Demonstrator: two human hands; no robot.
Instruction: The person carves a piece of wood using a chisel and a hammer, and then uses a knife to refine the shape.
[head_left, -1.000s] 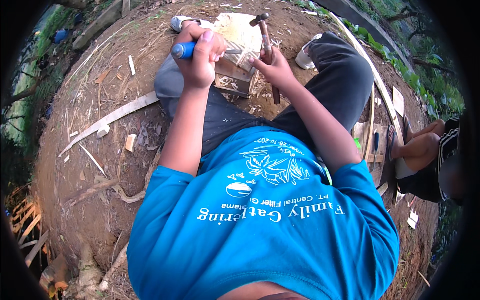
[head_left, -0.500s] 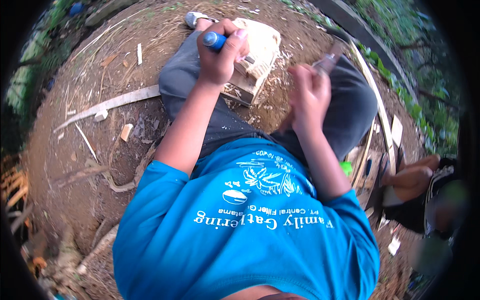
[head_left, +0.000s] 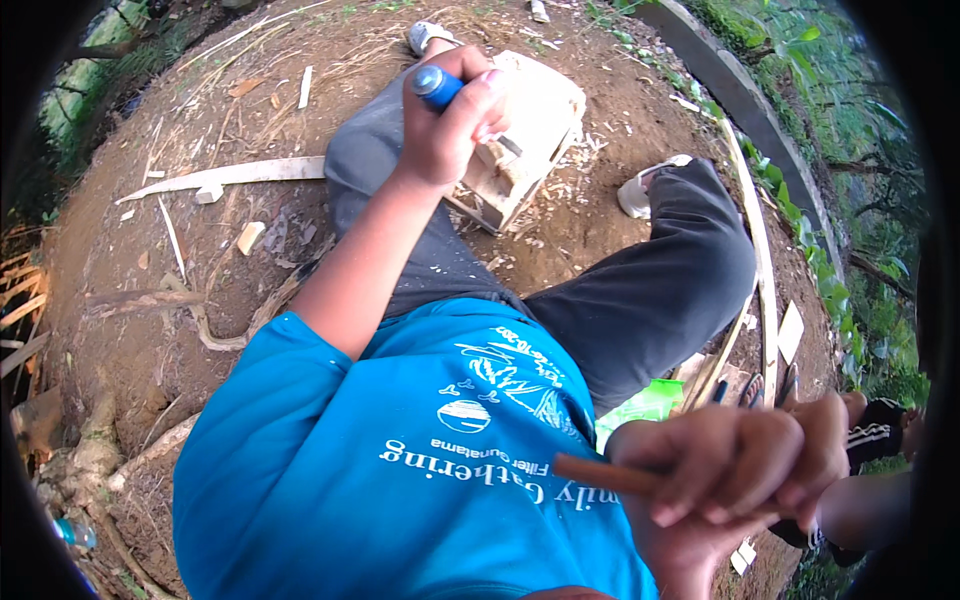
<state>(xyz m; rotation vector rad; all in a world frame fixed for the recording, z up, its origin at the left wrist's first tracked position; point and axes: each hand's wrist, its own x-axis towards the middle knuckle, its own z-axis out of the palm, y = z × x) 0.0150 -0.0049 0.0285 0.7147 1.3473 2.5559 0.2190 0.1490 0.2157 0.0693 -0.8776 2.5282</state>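
My left hand (head_left: 450, 125) is wrapped around the blue handle of a chisel (head_left: 437, 86). Its dark metal part shows below my fingers, over a pale, roughly carved wood block (head_left: 545, 100). The block lies on the ground between my legs, with shavings around it. At the lower right my right hand (head_left: 735, 465) is raised near my chest, its fingers closed around a brown wooden handle (head_left: 605, 473). The rest of that tool is hidden by the hand and blurred.
Long pale wood strips (head_left: 757, 250) lie beside my right leg, near a green plastic item (head_left: 645, 402). Another person (head_left: 865, 450) sits close at the right. A flat wood strip (head_left: 235, 173) and scraps lie left. A low concrete edge (head_left: 740, 85) runs behind at the right.
My right hand has swung back from beside the wood block to near my chest, carrying the wooden-handled tool. My left hand still holds the chisel at the block. The view has shifted slightly.
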